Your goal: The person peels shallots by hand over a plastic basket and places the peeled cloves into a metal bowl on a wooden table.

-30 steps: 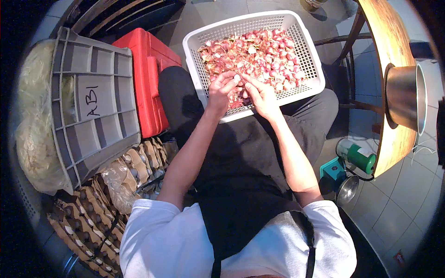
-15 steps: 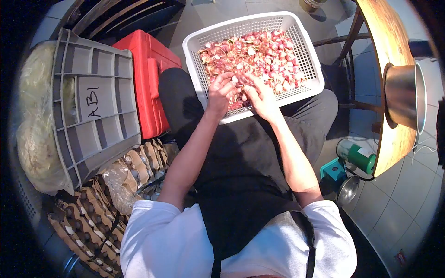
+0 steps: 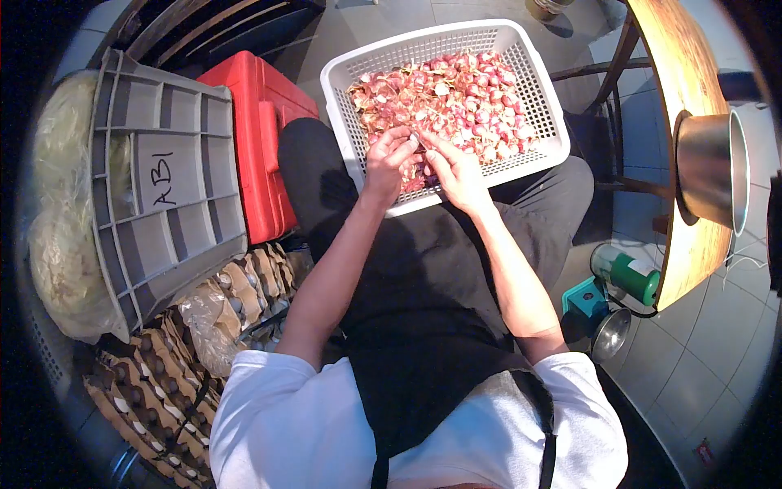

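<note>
A white plastic basket [image 3: 332, 102] rests on my lap, with many small red shallots [image 3: 489, 106] and loose papery skins inside. Over its near side my left hand [image 3: 388, 165] is closed, its fingertips around a small pale shallot [image 3: 414, 141]. My right hand [image 3: 458, 173] meets it there, thumb and fingers pinched together at the shallot. What the right fingers grip is too small to make out. Below both hands, darker red skins [image 3: 417, 179] lie against the near wall of the basket.
To the left stand a red box [image 3: 261, 147], a grey crate [image 3: 175, 183] marked "ABI" and stacked egg trays [image 3: 155, 391]. At the right, a wooden table [image 3: 692, 73] bears a metal pot [image 3: 709, 171]. A green canister [image 3: 635, 277] and a metal lid [image 3: 611, 336] are below.
My right hand's fingers have drawn slightly closer together and shifted a little toward the left hand. The basket and my left hand stay nearly where they were.
</note>
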Demonstrator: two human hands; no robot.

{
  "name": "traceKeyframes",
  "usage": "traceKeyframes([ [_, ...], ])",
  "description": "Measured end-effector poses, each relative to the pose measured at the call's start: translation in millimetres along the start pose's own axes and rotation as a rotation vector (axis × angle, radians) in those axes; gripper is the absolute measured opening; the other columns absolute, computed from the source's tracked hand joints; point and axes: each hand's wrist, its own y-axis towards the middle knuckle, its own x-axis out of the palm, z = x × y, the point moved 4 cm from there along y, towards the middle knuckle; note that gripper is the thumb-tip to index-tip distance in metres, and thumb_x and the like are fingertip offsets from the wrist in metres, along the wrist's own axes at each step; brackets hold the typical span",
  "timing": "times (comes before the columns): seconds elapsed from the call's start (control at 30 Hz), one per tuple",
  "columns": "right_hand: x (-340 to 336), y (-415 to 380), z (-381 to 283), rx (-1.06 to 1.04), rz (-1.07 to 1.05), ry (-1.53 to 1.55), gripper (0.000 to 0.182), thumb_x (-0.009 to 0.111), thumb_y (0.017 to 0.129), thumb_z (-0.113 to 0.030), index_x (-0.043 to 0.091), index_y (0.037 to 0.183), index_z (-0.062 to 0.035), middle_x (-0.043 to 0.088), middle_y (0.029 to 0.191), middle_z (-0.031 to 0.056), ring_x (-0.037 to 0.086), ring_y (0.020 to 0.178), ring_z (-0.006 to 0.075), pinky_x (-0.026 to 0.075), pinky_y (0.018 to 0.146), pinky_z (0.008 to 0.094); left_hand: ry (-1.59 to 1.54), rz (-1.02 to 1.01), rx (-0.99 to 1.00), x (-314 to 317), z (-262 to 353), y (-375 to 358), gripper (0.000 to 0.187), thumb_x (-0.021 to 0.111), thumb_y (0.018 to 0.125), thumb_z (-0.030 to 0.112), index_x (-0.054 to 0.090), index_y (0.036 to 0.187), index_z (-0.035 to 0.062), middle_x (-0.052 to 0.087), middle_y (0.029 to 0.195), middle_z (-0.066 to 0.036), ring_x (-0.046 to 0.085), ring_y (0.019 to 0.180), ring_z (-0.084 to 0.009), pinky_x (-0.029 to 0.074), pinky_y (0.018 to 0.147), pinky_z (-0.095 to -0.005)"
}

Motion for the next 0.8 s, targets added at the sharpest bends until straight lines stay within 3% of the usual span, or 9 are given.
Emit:
traceKeyframes([
  [0.2, -1.6, -0.9, -6.8, 0.179, -0.072, 0.110, 0.039, 0.055, 0.098, -0.017, 0.055, 0.134, -0.0033, 0.064, 0.076, 0.0056, 0.059, 0.067, 0.0109, 0.049, 0.065, 0.0267, -0.012, -0.004, 0.000, 0.1, -0.8, 0.2, 0.023, 0.058, 0.093, 0.004, 0.053, 0.115, 0.0019, 0.063, 0.105, -0.009, 0.064, 0.094, -0.0177, 0.054, 0.082, -0.0309],
  [0.4, -1.1, 0.5, -4.5, 0.085, -0.026, 0.079, 0.036, 0.054, 0.099, -0.014, 0.057, 0.133, -0.0043, 0.062, 0.074, 0.0037, 0.056, 0.065, 0.0094, 0.048, 0.063, 0.0257, 0.012, -0.001, -0.004, 2.0, 1.5, -0.8, 0.023, 0.058, 0.093, 0.005, 0.054, 0.115, 0.0020, 0.063, 0.106, -0.009, 0.063, 0.094, -0.0173, 0.054, 0.081, -0.0301],
  [0.8, -3.5, 2.2, -6.6, 0.186, -0.006, 0.117, 0.034, 0.051, 0.101, -0.016, 0.059, 0.131, -0.0049, 0.064, 0.078, 0.0031, 0.055, 0.065, 0.0076, 0.048, 0.060, 0.0238, 0.042, -0.009, 0.023, 7.0, 4.0, -2.6, 0.021, 0.057, 0.093, 0.006, 0.056, 0.114, 0.0015, 0.064, 0.101, -0.010, 0.064, 0.092, -0.0173, 0.054, 0.080, -0.0296],
])
